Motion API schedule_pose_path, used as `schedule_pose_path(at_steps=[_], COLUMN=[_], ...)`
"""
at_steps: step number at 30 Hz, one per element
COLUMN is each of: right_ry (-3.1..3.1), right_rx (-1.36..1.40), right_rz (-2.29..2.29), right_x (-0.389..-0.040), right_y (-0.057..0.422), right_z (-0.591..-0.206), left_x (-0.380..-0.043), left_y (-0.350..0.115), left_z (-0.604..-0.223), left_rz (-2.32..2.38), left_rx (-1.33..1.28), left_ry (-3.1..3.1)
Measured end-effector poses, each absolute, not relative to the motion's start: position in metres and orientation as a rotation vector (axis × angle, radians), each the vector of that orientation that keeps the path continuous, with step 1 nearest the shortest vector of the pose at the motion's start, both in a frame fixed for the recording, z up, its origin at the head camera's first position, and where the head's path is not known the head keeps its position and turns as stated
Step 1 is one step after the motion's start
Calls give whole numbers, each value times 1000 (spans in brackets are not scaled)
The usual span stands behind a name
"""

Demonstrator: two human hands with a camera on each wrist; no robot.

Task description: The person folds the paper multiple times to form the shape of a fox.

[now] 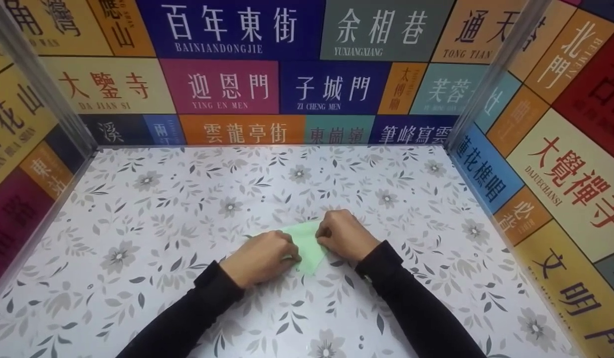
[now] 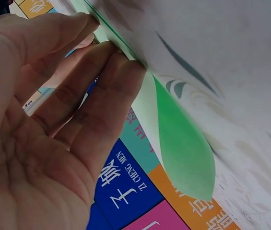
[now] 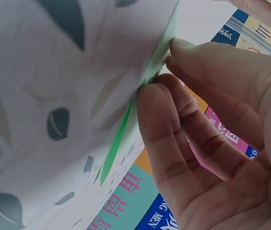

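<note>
- I find the light green paper (image 1: pixel 309 246) near the middle of the flowered surface (image 1: pixel 68 278), between the two hands, one pointed corner reaching toward the person.
- The left hand (image 1: pixel 261 258) covers much of the paper's left part, thumb and fingertips bent in on its edge; I read that as a pinch.
- The right hand (image 1: pixel 347 235) pinches the paper's right side between thumb and fingers. The hands are near each other but apart.
- As for progress, I judge that folding is under way. The left wrist view shows a deeper green flap (image 2: pixel 185 148), rounded and curling beyond the fingers, against a paler layer; the right wrist view gives me only a thin bright green strip (image 3: pixel 116 143) along the surface.
- What seems left is flattening: that flap does not look pressed down. I cannot tell how many folds the paper has, or what shape it should end in, because the fingers hide too much.
- I see no container in any view, so no contents to report. Walls (image 1: pixel 217 87) of colourful printed signs stand behind the surface and along both sides.
</note>
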State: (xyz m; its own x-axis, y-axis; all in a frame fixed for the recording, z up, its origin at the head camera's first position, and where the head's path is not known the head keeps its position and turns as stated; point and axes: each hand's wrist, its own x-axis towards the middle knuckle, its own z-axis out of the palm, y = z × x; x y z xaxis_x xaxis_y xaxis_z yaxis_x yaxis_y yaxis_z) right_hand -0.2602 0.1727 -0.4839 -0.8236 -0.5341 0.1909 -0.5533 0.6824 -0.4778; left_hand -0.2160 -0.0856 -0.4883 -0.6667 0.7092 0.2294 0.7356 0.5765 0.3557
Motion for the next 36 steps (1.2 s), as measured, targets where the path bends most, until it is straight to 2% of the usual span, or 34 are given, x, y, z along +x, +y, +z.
schedule_pose_path(at_steps=[25,30,36], right_ry=[-2775,-2762,-2727], right_rx=[1046,1065,1108], right_rz=[840,821,776], right_x=[-239,-236,-236], right_y=[173,173,174], right_z=[-491,-492,-490], left_x=[-217,-228,-259], left_y=[-84,-85,-83], left_z=[-487,-479,-463], left_rz=[-611,-652,-682], left_rx=[-1262,-1257,-1213], left_ry=[-2726,-2708,-2743])
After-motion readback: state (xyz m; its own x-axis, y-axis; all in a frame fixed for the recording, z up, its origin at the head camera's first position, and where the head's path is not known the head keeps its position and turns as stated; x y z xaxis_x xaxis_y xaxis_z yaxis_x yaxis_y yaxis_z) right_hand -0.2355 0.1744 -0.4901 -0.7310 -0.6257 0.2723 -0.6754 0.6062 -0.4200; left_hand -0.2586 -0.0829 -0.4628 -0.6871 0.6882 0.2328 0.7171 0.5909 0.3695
